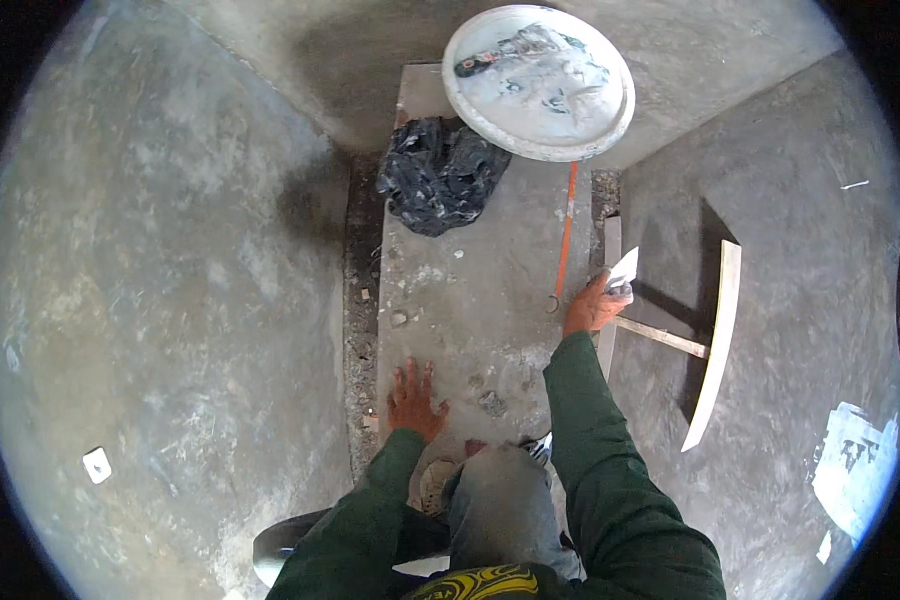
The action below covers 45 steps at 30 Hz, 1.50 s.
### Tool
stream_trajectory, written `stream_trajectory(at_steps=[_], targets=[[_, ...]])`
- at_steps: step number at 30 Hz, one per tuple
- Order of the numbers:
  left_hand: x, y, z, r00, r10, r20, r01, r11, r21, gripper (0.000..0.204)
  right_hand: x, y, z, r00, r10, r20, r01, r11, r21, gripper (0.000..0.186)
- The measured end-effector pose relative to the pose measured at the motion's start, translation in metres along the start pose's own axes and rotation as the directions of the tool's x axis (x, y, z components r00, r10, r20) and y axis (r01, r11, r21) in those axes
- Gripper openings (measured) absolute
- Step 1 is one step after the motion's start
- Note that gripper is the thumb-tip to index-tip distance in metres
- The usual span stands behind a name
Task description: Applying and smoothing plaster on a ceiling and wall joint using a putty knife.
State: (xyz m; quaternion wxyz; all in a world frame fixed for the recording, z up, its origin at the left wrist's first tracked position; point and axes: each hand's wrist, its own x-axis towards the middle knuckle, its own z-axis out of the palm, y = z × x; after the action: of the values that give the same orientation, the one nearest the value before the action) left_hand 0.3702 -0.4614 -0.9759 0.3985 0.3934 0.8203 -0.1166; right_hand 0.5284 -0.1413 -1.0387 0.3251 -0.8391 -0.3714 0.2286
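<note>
My left hand (416,402) has its fingers spread, palm down, over the near left part of a long grey board (490,270). Whether it presses on the board I cannot tell. Beyond the board's right edge, my right hand (596,303) is closed around a thin white folded piece (623,270), like paper or a sheet; its exact kind is unclear. Left of that hand, an orange strap (567,225) with a ring at its near end lies along the board. Small grey lumps (492,403) and white specks dot the surface near my knee.
At the far end are a white round lid or tub (540,125) smeared with paste and a crumpled black plastic bag (440,175). A T-shaped wooden piece (727,330) stands at right. Grey walls close in; the right one bears a white patch (855,470), the left an outlet (97,466).
</note>
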Motion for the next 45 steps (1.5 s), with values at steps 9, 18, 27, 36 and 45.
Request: stream_trajectory(at_steps=[9, 18, 27, 36, 45], targets=[[0.026, 0.003, -0.018, 0.972, -0.024, 0.235, 0.008, 0.998, 0.066, 0.083, 0.021, 0.018, 0.014, 0.989, -0.081, -0.124, 0.102, 0.979, 0.175, 0.065], [0.019, -0.023, -0.004, 0.948, -0.084, 0.306, 0.047, 0.991, 0.127, 0.083, -0.018, -0.003, 0.01, 0.998, -0.018, -0.06, 0.029, 0.983, 0.179, 0.072], [0.04, -0.028, 0.017, 0.989, 0.007, 0.148, 0.004, 0.997, -0.077, 0.082, 0.015, 0.045, 0.02, 0.998, -0.011, -0.061, 0.024, 0.974, 0.227, 0.057], [0.063, 0.0, -0.095, 0.98, 0.159, -0.117, -0.178, 0.967, -0.182, 0.071, 0.023, -0.066, -0.092, 0.989, 0.062, 0.137, -0.143, 0.666, 0.733, 0.04], [-0.021, -0.127, -0.293, 0.704, 0.141, -0.696, -0.443, 0.853, -0.276, 0.067, -0.007, -0.267, -0.125, 0.834, -0.46, 0.303, -0.389, -0.103, 0.915, 0.069]])
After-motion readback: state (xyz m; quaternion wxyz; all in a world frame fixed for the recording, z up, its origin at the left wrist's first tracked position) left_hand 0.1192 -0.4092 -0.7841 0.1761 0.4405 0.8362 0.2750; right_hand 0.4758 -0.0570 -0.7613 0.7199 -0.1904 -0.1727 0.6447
